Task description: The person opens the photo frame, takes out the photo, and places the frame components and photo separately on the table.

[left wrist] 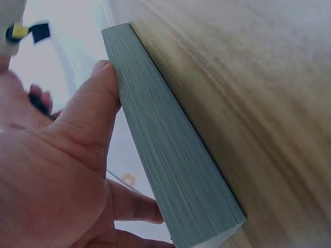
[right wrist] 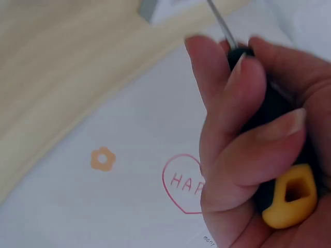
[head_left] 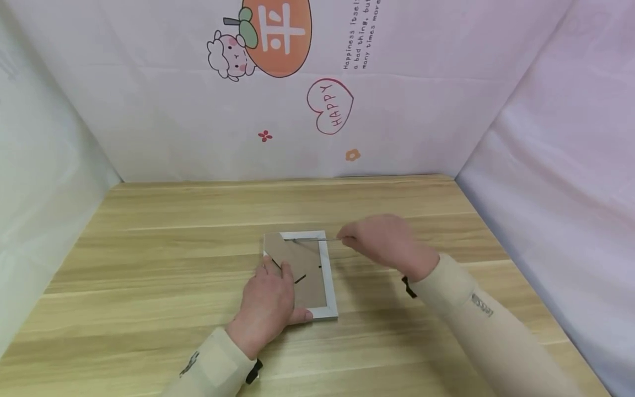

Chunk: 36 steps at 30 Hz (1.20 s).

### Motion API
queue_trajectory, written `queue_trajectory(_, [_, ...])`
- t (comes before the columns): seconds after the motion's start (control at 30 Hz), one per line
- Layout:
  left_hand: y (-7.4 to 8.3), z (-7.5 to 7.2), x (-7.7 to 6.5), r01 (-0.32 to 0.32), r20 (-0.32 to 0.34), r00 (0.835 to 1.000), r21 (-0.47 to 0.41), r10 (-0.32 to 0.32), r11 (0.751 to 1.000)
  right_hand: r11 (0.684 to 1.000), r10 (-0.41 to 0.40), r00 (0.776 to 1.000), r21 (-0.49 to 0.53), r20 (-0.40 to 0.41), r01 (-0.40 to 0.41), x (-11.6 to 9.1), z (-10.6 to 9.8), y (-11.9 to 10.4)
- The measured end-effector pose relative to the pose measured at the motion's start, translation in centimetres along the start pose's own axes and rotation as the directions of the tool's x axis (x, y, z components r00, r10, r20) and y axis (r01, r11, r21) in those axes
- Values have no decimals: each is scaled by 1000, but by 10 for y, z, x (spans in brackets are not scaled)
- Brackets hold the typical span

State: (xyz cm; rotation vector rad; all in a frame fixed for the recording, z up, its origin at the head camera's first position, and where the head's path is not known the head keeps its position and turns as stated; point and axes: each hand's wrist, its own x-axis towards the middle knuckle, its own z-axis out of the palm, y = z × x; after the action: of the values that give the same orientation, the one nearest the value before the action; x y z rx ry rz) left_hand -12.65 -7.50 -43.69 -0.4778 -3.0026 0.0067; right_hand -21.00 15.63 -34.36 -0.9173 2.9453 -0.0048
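Observation:
A picture frame (head_left: pixel 331 298) with a white border lies back side up on the table, its brown backing board (head_left: pixel 310 286) showing. My left hand (head_left: pixel 268 303) holds it at the near left corner, fingers over the board and thumb along the near edge. In the left wrist view, the thumb touches the grey side of the frame (left wrist: pixel 155 134). My right hand (head_left: pixel 389 242) grips a screwdriver (right wrist: pixel 289 199) by its black and yellow handle. The metal shaft (head_left: pixel 329 239) reaches left over the frame's far edge, with its tip at the board's far end.
The wood-grain table (head_left: pixel 173 275) surrounds the frame. White printed cloth (head_left: pixel 407 110) stands behind it, with more cloth on the left and right sides. Dark slim tabs (head_left: pixel 300 279) show on the backing board.

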Motion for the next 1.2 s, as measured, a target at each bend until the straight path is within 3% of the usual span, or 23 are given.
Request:
queue_trajectory(0.17, [0, -3, 0, 10, 8, 1000, 4, -10, 1000, 996, -59, 984, 71, 168, 47, 30, -32, 7])
queue_trajectory(0.37, [0, -3, 1, 14, 19, 1000, 9, -14, 1000, 975, -63, 912, 220, 406, -30, 67, -58, 14])
queue_trajectory(0.63, [-1, -2, 1, 34, 61, 998, 11, -34, 999, 948, 7, 828, 259, 561, -183, 103, -76, 25])
queue_trajectory(0.7, [-1, -2, 1, 29, 57, 998, 20, -30, 999, 946, 18, 817, 255, 576, -200, 108, -77, 26])
queue_trajectory(0.8, [0, -3, 1, 22, 56, 998, 27, -24, 999, 956, 15, 826, 234, 563, -176, 103, -77, 27])
queue_trajectory(1.03, [0, -3, 1, 10, 46, 999, 50, -12, 999, 982, -2, 924, 173, 382, -69, 60, -70, 26])
queue_trajectory(1.2, [1, -4, 0, 13, 43, 999, 26, -14, 1000, 991, -45, 966, 134, 256, 10, 32, -60, 24])
